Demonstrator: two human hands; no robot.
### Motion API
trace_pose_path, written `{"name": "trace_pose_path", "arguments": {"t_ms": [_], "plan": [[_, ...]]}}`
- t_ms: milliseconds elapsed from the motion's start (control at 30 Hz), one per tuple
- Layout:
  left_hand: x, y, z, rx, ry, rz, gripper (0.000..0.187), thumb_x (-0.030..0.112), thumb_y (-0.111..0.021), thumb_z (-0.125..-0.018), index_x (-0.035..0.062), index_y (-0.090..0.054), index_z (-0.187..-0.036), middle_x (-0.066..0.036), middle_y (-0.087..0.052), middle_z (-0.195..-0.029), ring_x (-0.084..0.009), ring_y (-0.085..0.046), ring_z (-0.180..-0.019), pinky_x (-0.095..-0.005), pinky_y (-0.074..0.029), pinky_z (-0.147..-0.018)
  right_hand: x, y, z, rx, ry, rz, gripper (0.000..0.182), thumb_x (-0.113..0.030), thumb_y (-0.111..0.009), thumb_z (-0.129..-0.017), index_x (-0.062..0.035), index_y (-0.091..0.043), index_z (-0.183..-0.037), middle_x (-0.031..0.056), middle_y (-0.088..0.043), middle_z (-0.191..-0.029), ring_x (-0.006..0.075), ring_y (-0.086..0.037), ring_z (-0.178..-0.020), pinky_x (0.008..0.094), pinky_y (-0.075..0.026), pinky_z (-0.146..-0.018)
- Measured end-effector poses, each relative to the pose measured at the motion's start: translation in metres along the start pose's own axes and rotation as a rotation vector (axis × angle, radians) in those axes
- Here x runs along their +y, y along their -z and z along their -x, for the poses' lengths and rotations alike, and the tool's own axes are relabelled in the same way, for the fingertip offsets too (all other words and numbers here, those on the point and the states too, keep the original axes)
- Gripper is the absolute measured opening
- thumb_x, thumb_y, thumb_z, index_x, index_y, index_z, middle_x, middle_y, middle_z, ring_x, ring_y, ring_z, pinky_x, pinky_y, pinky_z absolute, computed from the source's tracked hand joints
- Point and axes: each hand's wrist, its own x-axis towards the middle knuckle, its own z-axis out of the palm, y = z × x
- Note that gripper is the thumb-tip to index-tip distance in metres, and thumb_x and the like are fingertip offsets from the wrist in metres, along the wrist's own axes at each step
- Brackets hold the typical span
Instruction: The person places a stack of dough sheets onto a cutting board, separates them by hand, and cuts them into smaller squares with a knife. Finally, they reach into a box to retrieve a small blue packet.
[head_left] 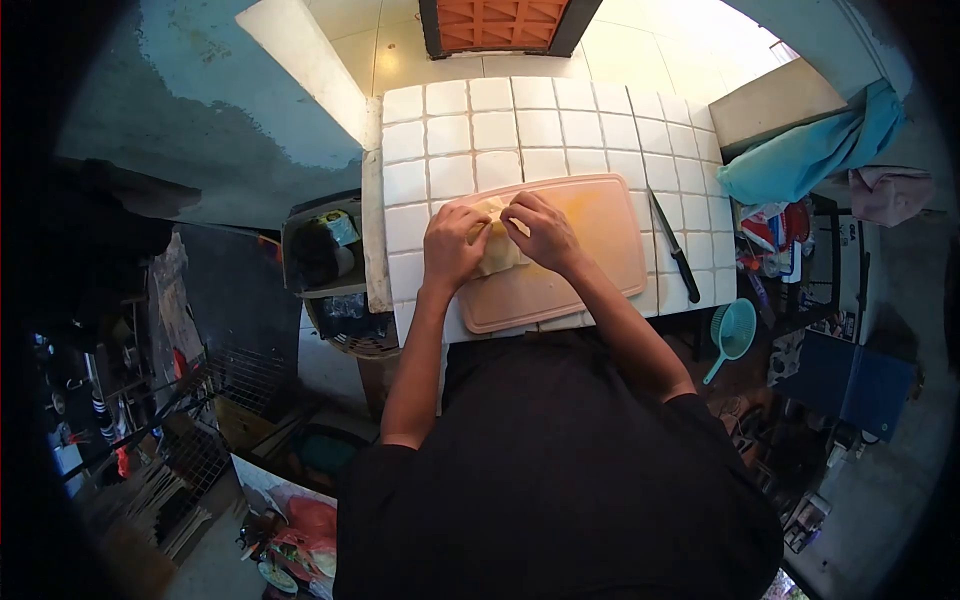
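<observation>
Both hands are at the left part of a pinkish cutting board (615, 230), over a pale yellowish piece of food (497, 262) whose exact kind I cannot make out. My left hand (456, 246) is closed on the upper left side of the piece, thumb and fingers pinched. Across from it, my right hand (541, 231) pinches the top edge, its fingertips close to those of the left. The fingers hide part of the piece. To the right of the board, a knife (672, 243) with a black handle lies on the tiles, apart from both hands.
The board rests on a white tiled counter (540, 128). A turquoise cloth (815, 150) hangs at the right, above a shelf with packets. A teal strainer (734, 328) is beside the counter's right edge. At the left stands a box (318, 245) with dark items.
</observation>
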Motion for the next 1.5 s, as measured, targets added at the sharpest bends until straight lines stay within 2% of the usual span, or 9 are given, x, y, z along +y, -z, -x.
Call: {"name": "trace_pose_path", "arguments": {"t_ms": [233, 433, 500, 600, 1000, 1367, 1500], "plan": [[-0.002, 0.0, -0.001, 0.066, -0.04, -0.032, 0.011, 0.01, -0.075, -0.082, 0.007, -0.074, -0.092, -0.008, -0.069, -0.091, -0.0279, -0.064, -0.093, -0.0396, -0.052, -0.084, 0.006, -0.008, 0.0, 0.055, 0.065, 0.046, 0.006, -0.008, -0.07, -0.086, -0.004, -0.068, -0.09, 0.0085, -0.062, -0.089, 0.0271, -0.062, -0.09, 0.0391, -0.052, -0.077], [-0.008, -0.008, -0.001, 0.101, -0.001, -0.099, 0.01, 0.012, -0.075, -0.082, 0.0083, -0.073, -0.091, -0.006, -0.067, -0.091, -0.0268, -0.064, -0.094, -0.0394, -0.052, -0.084, 0.01, -0.015, -0.003, 0.012, -0.024, 0.042, 0.008, -0.009, -0.069, -0.086, -0.004, -0.069, -0.093, 0.0093, -0.063, -0.092, 0.0281, -0.062, -0.095, 0.0399, -0.052, -0.082], [-0.008, -0.007, -0.001, 0.099, -0.002, -0.09, 0.01, 0.012, -0.075, -0.082, 0.0083, -0.073, -0.091, -0.006, -0.067, -0.091, -0.0271, -0.064, -0.094, -0.0395, -0.052, -0.084, 0.009, -0.017, -0.002, 0.009, -0.121, 0.022, 0.011, -0.01, -0.068, -0.087, -0.0038, -0.07, -0.096, 0.0098, -0.062, -0.094, 0.0295, -0.062, -0.096, 0.041, -0.052, -0.084], [-0.01, -0.007, -0.001, 0.085, 0.006, -0.078, 0.01, 0.012, -0.075, -0.082, 0.008, -0.073, -0.091, -0.006, -0.066, -0.09, -0.0274, -0.063, -0.093, -0.0394, -0.052, -0.083, 0.011, -0.019, -0.002, -0.009, -0.115, 0.026, 0.014, -0.012, -0.067, -0.089, -0.0036, -0.07, -0.1, 0.0104, -0.062, -0.097, 0.0304, -0.062, -0.097, 0.0416, -0.051, -0.085], [-0.008, -0.01, -0.002, 0.09, 0.136, -0.044, 0.01, 0.014, -0.076, -0.083, 0.0061, -0.073, -0.088, -0.007, -0.067, -0.091, -0.0279, -0.063, -0.093, -0.0391, -0.053, -0.081, 0.013, -0.021, -0.007, -0.013, -0.256, -0.052, 0.013, -0.012, -0.066, -0.089, -0.0012, -0.072, -0.095, 0.0131, -0.064, -0.092, 0.0322, -0.063, -0.094, 0.0418, -0.051, -0.085], [-0.011, -0.014, 0.004, 0.152, 0.085, -0.054, 0.008, 0.014, -0.076, -0.083, 0.0076, -0.073, -0.087, -0.006, -0.067, -0.089, -0.0281, -0.063, -0.091, -0.0388, -0.053, -0.08, 0.013, -0.02, -0.007, -0.005, -0.208, -0.049, 0.01, -0.009, -0.066, -0.088, -0.0013, -0.071, -0.093, 0.0132, -0.064, -0.091, 0.0323, -0.063, -0.093, 0.0418, -0.052, -0.084], [-0.01, -0.012, 0.001, 0.107, 0.193, -0.015, 0.01, 0.015, -0.077, -0.081, 0.0072, -0.073, -0.087, -0.007, -0.067, -0.093, -0.0281, -0.062, -0.095, -0.0384, -0.053, -0.083, 0.012, -0.02, -0.006, -0.003, -0.213, -0.076, 0.01, -0.008, -0.067, -0.088, -0.0013, -0.071, -0.093, 0.0132, -0.063, -0.091, 0.0323, -0.063, -0.093, 0.0417, -0.052, -0.083]]}}
